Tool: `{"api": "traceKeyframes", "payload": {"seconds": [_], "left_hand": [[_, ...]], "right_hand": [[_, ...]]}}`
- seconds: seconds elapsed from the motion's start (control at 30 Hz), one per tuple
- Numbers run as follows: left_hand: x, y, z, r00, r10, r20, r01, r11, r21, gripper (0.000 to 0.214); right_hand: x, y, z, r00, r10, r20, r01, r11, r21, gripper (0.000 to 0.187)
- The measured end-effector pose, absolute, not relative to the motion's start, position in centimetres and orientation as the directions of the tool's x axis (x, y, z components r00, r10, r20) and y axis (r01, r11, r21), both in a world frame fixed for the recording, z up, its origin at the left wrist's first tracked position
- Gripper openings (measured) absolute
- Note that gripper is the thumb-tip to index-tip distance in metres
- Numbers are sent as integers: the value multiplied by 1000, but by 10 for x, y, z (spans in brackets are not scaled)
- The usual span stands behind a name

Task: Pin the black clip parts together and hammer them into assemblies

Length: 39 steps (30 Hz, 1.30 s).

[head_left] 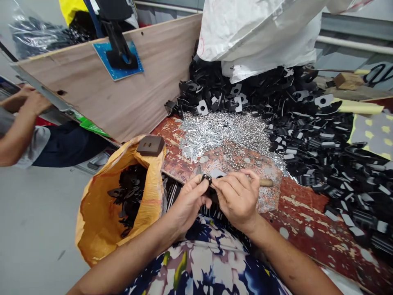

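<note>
My left hand (pixel 188 201) and my right hand (pixel 237 196) meet at the near edge of the worn red table (pixel 307 213). Together they pinch a small black metal part (pixel 207 179), each hand's fingers closed on it. A wooden handle (pixel 266 182) sticks out to the right from behind my right hand. Just beyond my hands lies a pile of small silver pins (pixel 221 133). A big heap of black metal parts (pixel 307 123) covers the table's far and right side.
An orange sack (pixel 92 221) holding black parts stands open at the left of my lap. A plywood board (pixel 129 82) walls the table's left side. A white sack (pixel 260 32) hangs over the heap. Another person's arms (pixel 18 123) work at far left.
</note>
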State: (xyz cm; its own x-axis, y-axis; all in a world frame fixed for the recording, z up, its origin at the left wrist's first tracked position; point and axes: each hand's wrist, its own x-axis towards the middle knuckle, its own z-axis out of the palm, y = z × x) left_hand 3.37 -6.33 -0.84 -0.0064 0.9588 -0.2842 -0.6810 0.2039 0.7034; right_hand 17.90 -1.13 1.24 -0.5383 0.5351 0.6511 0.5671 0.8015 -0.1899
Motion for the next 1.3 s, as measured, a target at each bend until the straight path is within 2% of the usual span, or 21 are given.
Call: {"api": "traceKeyframes", "payload": {"seconds": [0.07,0.17,0.23,0.33,0.4,0.47,0.63,0.87,0.97,1.1,1.17,1.3], "left_hand": [[21,-80,-12,-18,958,-286,-610,216,762,36],[-7,-107,-14,-112,930,-350,-407,278,870,43],[-25,-119,-12,-170,906,-387,-235,344,909,41],[-40,-121,-13,-255,896,-363,-65,358,931,38],[-39,-112,-20,-281,904,-324,-50,323,945,37],[-33,-98,-33,-303,914,-269,-27,274,961,35],[-25,-69,-62,-357,930,-94,181,168,969,35],[-27,-69,-64,-347,932,-104,185,177,967,34],[-26,-69,-65,-349,933,-87,206,166,964,36],[-27,-66,-68,-373,925,-70,226,164,960,40],[-28,-65,-69,-386,920,-75,218,169,961,41],[-28,-65,-72,-396,915,-75,200,165,966,43]], "right_hand": [[180,-12,10,-567,559,605,512,814,-273,13],[185,-5,6,-741,538,403,423,839,-343,20],[191,6,2,-776,569,272,526,822,-218,25],[201,23,-6,-763,622,174,641,763,86,12],[207,30,-11,-799,588,128,601,779,175,12],[213,32,-16,-822,555,127,570,802,180,15],[230,41,-33,-731,671,128,676,737,2,24],[237,59,-14,-570,816,100,772,573,-277,30],[243,44,5,-597,798,84,712,576,-402,38],[244,16,24,-696,709,110,606,663,-439,47],[239,4,27,-714,678,172,550,696,-462,53],[220,-7,17,-641,667,380,499,738,-454,66]]}}
